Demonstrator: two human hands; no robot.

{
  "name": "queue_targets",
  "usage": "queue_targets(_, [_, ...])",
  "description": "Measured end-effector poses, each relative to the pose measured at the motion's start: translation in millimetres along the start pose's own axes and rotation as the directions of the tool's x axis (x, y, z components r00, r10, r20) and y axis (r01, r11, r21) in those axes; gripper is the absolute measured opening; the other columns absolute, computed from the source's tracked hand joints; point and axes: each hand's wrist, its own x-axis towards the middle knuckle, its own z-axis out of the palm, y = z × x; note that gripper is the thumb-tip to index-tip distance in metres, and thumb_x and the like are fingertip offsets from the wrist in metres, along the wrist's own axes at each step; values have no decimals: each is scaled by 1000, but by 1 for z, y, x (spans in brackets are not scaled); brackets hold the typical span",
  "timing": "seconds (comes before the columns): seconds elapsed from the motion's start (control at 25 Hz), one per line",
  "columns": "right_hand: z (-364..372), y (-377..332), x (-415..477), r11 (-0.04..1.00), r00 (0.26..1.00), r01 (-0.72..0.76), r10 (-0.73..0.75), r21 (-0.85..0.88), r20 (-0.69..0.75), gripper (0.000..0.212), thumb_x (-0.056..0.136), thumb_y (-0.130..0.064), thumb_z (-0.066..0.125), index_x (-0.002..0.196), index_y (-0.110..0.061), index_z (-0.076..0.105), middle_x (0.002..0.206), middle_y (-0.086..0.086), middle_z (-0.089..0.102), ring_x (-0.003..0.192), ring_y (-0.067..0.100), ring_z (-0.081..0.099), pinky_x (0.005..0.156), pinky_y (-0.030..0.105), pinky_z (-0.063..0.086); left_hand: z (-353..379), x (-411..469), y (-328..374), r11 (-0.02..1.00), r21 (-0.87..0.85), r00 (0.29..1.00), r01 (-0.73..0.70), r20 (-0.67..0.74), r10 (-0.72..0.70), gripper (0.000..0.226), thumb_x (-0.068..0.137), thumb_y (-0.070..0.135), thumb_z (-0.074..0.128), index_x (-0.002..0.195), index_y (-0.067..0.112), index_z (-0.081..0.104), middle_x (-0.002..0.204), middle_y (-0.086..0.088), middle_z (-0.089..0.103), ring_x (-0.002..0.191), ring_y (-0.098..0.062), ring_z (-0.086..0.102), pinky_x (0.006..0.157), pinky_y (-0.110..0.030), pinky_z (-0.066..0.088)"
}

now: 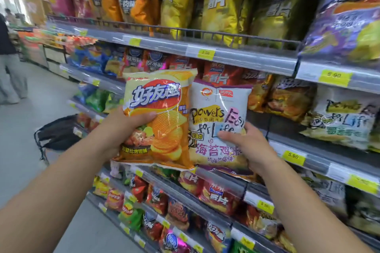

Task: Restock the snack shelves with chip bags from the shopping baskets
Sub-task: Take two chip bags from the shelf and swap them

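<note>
left grip (123,129) curled round glossy orange chip bag (158,117); right grip (244,146) pinches crinkly white chip bag (218,123). both pillow-shaped pouches upright, long axis vertical, edges touching, held before the shelf (318,161).

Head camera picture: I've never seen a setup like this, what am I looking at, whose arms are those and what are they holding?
No machine here. The single picture comes from a camera worn on a person's head, looking forward and down, so the two bare arms are the wearer's own. The left hand grips a shiny orange and yellow chip bag; the right hand grips a white chip bag with purple writing. Both are held up before grey metal store shelves packed with snack bags and yellow price tags. A black shopping basket sits low at the left, by the shelves.
</note>
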Motion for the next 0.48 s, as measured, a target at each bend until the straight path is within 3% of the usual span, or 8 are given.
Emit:
queue_targets(0.12, [-18,-7,-7,1000,993,-1,0,-4,-118,69,53,-25,89,116,-18,60,104,2,75,94,24,72,88,48,56,22,31,5,1000,30,996,6,89,-8,45,60,35,81,100,26,65,87,-2,77,83,-30,73,82,-48,56])
queue_targets(0.2, [-33,-11,-15,1000,979,7,-7,1,-205,62,60,-20,88,115,-17,60,105,4,75,93,25,73,87,48,56,42,47,7,1000,24,983,6,181,-10,32,71,31,80,98,25,65,83,-1,77,78,-26,73,76,-42,57])
queue_targets(0.28, [-48,-14,-23,1000,957,12,-6,18,-291,51,68,-14,85,112,-18,60,105,6,74,90,24,73,79,42,59,62,58,7,1000,-7,959,4,283,-2,24,78,25,76,99,26,63,76,4,76,65,-16,72,62,-31,55])
queue_targets(0.4, [-69,-18,-35,1000,919,21,-10,23,-394,41,75,-11,81,107,-21,59,103,5,74,81,20,74,55,26,57,90,69,3,1000,-26,914,-14,405,23,26,83,22,73,105,29,62,84,5,77,71,-15,73,68,-31,53])
queue_targets(0.48, [-81,-21,-40,1000,894,27,-21,6,-448,42,75,-11,80,110,-19,59,103,4,74,80,18,74,53,24,56,107,76,1,999,-27,899,-26,436,35,23,84,21,73,103,27,62,85,5,77,73,-14,73,70,-30,53])
